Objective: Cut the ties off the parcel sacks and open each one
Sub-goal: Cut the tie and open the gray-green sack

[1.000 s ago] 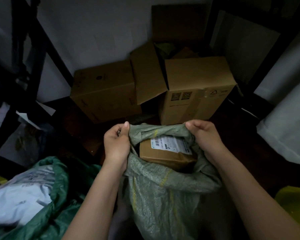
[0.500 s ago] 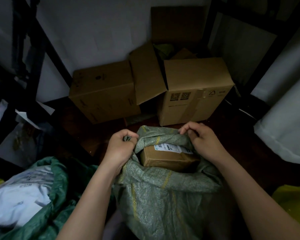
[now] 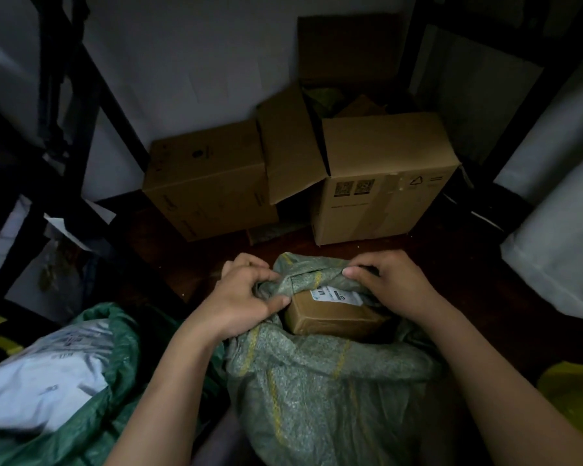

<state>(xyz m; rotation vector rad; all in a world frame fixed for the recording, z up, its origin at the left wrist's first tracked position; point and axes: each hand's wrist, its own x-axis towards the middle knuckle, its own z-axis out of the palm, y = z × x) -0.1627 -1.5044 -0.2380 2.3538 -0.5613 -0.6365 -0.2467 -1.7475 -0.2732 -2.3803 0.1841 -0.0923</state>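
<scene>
Two hands bunch the mouth of a pale green woven sack

Nearest, the pale green woven plastic sack with yellow stripes (image 3: pixel 317 381) stands between the forearms; the left hand (image 3: pixel 246 304) pinches a fold of its rim and the right hand (image 3: pixel 394 280) curls its fingers round the far rim, over a brown cardboard parcel with a white label (image 3: pixel 330 311) inside the mouth. At the left lies a darker green sack holding white mailers (image 3: pixel 91 381). Beyond, brown cardboard boxes (image 3: pixel 384 183) sit against the wall
</scene>
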